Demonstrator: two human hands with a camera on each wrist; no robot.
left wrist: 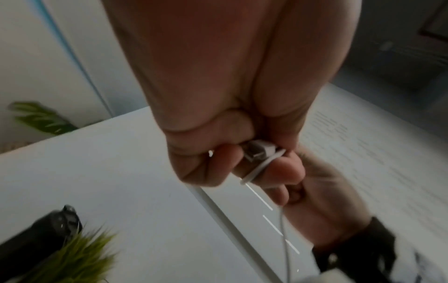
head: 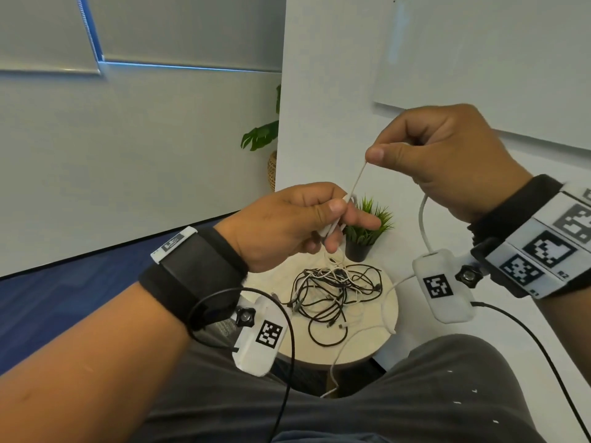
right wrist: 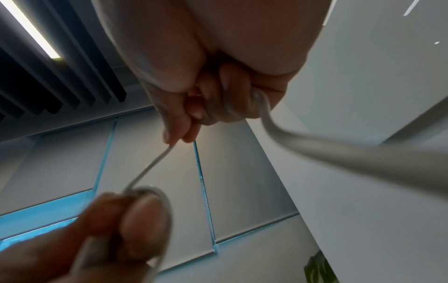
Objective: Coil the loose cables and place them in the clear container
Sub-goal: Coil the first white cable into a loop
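Now left hand [head: 287, 225] and right hand [head: 447, 158] each pinch the thin white cable [head: 356, 180], stretched taut.

Black cables [head: 323, 302], white cable [head: 358, 179], beige table [head: 361, 350].

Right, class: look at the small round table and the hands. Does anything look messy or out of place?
Yes. Black and white cables lie tangled on the table, one white lead trailing off its front edge. Both hands hold a white cable. No clear container is in view.
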